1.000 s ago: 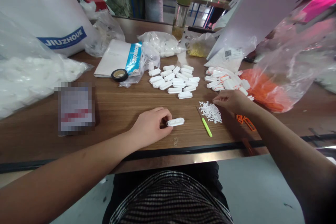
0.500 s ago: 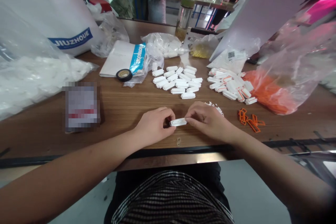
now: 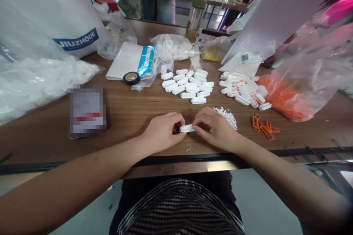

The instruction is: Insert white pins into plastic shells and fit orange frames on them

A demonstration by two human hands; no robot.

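Between the thumb and fingers of my left hand [image 3: 164, 128] is the left end of a small white plastic housing [image 3: 186, 128] with a row of slots along its face. My right hand [image 3: 213, 126] is closed in a pinch at the housing's right end; its fingertips cover that end, and any tiny piece between them is hidden. Beside the right hand lies a heap of tiny white pieces [image 3: 228, 116]. Farther right are several orange rectangular frames [image 3: 265, 127]. Beyond my hands, several white housings [image 3: 190, 87] lie in a loose group.
White housings with orange edges [image 3: 244, 89] are piled at right, against a bag of orange parts [image 3: 289, 97]. A notebook [image 3: 127, 58] and black tape roll [image 3: 131, 78] lie left of centre. A large bag of white parts [image 3: 41, 84] fills the left. A bottle [image 3: 195, 20] stands behind.
My right hand has moved slightly left, closer over the housing, uncovering more of the heap of tiny white pieces. My left hand keeps its hold on the housing.
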